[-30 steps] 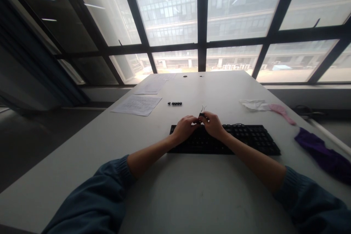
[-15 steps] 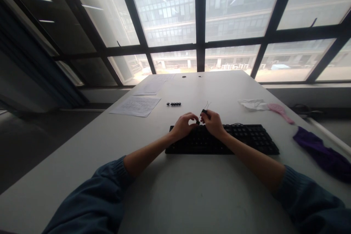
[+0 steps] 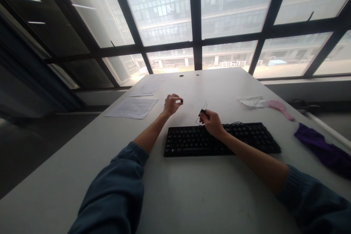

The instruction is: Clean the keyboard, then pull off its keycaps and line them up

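A small black keycap [image 3: 181,101] is pinched between thumb and finger of my left hand [image 3: 172,104], above the white table beyond the keyboard's left part. The row of small black keycaps there is hidden behind this hand. My right hand [image 3: 212,122] is closed on a black tool with thin wire loops [image 3: 203,111], over the back edge of the black keyboard [image 3: 192,141]. The wires stick out on both sides of the tool's black body.
Written paper sheets [image 3: 131,108] lie at the left. On the right are a white crumpled cloth [image 3: 252,102], a pink brush-like object [image 3: 278,106] and a purple cloth [image 3: 323,148]. Two small dark items are near the far edge, before the windows.
My left hand has moved away from the keyboard, forward and to the left, carrying the keycap, and now covers the keycap row. My right hand has stayed nearly in place with the tool.
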{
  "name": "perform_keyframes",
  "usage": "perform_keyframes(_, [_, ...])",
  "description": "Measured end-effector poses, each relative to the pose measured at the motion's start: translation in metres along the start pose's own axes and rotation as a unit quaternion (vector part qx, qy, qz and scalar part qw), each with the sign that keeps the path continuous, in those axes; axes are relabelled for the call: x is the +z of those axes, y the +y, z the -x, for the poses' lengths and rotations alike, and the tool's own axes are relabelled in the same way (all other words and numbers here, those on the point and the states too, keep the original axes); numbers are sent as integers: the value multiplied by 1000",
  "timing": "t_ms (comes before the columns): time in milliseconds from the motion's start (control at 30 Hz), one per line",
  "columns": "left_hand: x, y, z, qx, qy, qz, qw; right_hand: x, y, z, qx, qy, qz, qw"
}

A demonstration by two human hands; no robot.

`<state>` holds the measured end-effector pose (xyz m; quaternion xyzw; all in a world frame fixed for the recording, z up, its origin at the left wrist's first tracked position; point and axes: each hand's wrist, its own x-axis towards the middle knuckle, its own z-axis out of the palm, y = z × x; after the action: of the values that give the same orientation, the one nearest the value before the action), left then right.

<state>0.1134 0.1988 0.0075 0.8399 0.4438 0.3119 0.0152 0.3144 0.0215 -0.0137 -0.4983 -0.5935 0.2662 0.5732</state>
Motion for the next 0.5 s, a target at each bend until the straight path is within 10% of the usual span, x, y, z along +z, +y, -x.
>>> perform_keyframes(500, [33, -28, 0, -42, -9, -84, 996, -1, -5, 0, -3, -6, 4, 1000])
